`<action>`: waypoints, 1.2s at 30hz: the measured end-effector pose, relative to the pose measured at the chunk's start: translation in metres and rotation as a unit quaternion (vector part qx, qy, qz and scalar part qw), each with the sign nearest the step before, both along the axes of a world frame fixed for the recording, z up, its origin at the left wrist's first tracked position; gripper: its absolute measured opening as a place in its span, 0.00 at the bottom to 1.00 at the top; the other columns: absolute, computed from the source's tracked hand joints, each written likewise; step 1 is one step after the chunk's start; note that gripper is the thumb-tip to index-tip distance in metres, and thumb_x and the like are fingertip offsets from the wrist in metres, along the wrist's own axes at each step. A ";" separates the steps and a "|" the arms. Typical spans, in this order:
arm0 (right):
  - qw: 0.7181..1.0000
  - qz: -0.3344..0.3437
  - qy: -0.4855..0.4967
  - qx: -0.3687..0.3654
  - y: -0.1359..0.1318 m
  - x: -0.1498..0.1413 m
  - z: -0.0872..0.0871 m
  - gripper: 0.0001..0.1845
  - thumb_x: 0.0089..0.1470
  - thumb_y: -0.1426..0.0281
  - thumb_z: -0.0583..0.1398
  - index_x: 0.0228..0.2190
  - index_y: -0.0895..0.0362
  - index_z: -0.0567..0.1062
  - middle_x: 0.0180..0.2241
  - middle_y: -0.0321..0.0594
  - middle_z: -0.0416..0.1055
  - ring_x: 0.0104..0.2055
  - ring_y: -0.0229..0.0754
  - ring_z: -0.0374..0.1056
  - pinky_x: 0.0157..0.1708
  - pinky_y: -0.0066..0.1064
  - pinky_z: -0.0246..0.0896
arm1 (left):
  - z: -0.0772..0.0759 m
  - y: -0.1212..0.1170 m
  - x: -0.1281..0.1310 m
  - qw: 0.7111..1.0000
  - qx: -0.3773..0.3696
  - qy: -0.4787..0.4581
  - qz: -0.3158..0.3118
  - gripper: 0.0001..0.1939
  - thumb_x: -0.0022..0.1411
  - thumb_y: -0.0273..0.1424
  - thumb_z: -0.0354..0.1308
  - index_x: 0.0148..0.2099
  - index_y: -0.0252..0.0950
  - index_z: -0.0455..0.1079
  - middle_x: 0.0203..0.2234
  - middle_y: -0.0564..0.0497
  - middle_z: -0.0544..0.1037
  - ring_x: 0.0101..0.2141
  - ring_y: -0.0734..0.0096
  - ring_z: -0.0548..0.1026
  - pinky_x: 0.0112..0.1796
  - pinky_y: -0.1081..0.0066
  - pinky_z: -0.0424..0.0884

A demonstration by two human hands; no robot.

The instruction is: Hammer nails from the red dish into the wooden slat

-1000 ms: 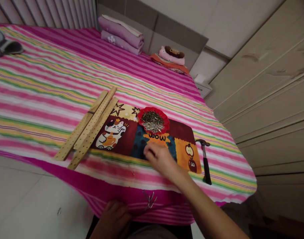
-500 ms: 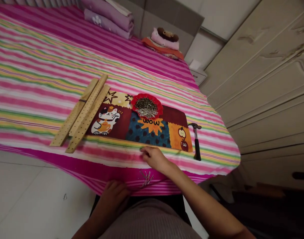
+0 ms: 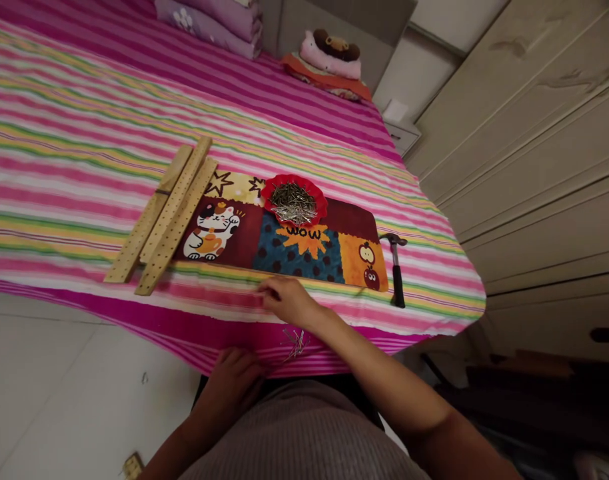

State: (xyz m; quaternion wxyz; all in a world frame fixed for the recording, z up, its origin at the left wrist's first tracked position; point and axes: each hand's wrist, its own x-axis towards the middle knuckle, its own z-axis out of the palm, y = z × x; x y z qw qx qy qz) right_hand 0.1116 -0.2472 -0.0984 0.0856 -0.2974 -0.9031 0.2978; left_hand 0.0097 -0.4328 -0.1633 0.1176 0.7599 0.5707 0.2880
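Low over the striped bedspread (image 3: 219, 290), my right hand (image 3: 287, 298) is closed, thumb and fingertips together. Whatever may be in its pinch is too small to make out. My left hand (image 3: 234, 377) lies at the front edge of the bedspread, its fingers together and curled onto the cloth. A small heap of loose nails (image 3: 295, 342) rests on the magenta cloth between my hands. Beyond the right hand, a patterned mat (image 3: 299, 260) with a cat drawing bears a red scalloped bowl (image 3: 323, 207) full of nails.
Long wooden strips (image 3: 169, 213) with rows of holes lie left of the mat. A hammer (image 3: 397, 277) with a black handle lies at its right. Folded purple bedding (image 3: 209, 27) and a plush toy (image 3: 334, 50) are at the back. A wooden piece (image 3: 133, 465) lies on the floor.
My right hand has moved left along the front of the mat, past the loose nails. My left hand stays at the cloth edge. The view has shifted slightly.
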 end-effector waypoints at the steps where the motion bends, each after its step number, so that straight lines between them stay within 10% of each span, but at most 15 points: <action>1: 1.000 0.012 -0.001 0.001 -0.001 0.016 0.000 0.11 0.51 0.79 0.56 0.37 0.58 0.74 0.37 0.40 0.76 0.40 0.38 0.70 0.41 0.26 0.62 | 0.000 0.000 -0.001 1.000 -0.007 -0.004 -0.005 0.05 0.62 0.28 0.52 0.35 0.38 0.69 0.31 0.53 0.75 0.35 0.69 0.66 0.40 0.66 0.57; 11: 0.996 0.035 -0.069 0.050 -0.047 0.108 -0.040 0.28 0.45 0.82 0.57 0.51 0.64 0.68 0.49 0.55 0.69 0.51 0.52 0.62 0.54 0.47 0.56 | 0.000 0.004 0.000 1.000 0.010 0.000 -0.014 0.04 0.62 0.28 0.53 0.34 0.38 0.68 0.32 0.54 0.75 0.36 0.69 0.67 0.41 0.66 0.56; 36: 0.967 0.104 -0.233 0.010 -0.062 0.071 -0.051 0.09 0.60 0.73 0.57 0.41 0.62 0.73 0.41 0.43 0.73 0.43 0.45 0.70 0.43 0.42 0.66 | 0.000 0.005 0.006 0.999 0.012 0.027 -0.014 0.06 0.62 0.28 0.52 0.33 0.37 0.67 0.32 0.53 0.75 0.35 0.68 0.66 0.40 0.66 0.57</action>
